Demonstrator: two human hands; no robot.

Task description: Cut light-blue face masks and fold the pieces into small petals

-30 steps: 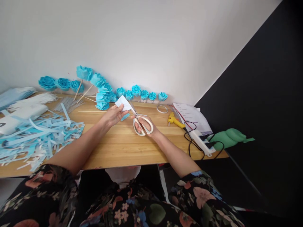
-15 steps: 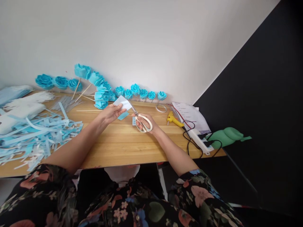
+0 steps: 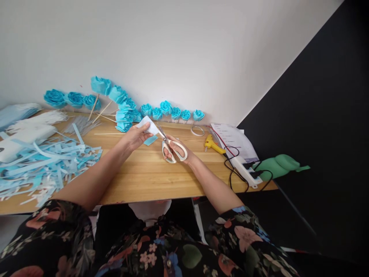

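Between the thumb and fingers of my left hand (image 3: pixel 137 137) is a small pale sheet of paper (image 3: pixel 149 125), held up above the table. My right hand (image 3: pixel 180 149) has its fingers through the white handles of a pair of scissors (image 3: pixel 182 151). The handles are spread apart, and the blades point up and left at the sheet's right edge. Whether the blades touch the paper, I cannot tell. Below the sheet a blue paper piece (image 3: pixel 150 140) lies on the wooden table (image 3: pixel 150 177).
Blue paper flowers (image 3: pixel 125 113) line the wall, some on thin sticks. Cut strips (image 3: pixel 54 157) are heaped at left. To the right are a tape roll (image 3: pixel 197 131), a yellow glue gun (image 3: pixel 213 144), printed sheets (image 3: pixel 235 140), a corded power strip (image 3: pixel 245 172) and a green object (image 3: pixel 278 166).
The scissors' handles have spread wider in my right hand. My left hand still holds the pale sheet in nearly the same place. The view has shifted slightly.
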